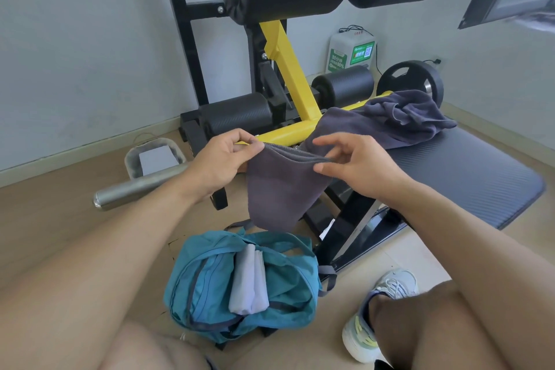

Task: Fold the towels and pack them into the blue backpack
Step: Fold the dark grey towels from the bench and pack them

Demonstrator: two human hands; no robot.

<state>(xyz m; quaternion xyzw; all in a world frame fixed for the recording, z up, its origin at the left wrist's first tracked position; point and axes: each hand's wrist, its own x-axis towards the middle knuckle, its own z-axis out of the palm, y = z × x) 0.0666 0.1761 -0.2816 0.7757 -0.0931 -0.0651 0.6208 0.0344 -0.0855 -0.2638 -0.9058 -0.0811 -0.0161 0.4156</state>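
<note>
Dark grey towel [277,189] hangs above the open blue backpack [240,285], its top hem pinched by the left hand [223,159] and right hand [354,165]; keeping corners aligned and taut should give a neat fold.

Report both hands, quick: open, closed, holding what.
Left hand: closed, pinching the top edge of the dark grey towel.
Right hand: thumb and fingers pinching the same towel's top edge.

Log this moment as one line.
left hand pinches dark grey towel | right hand pinches same edge | light towel in blue backpack
</note>
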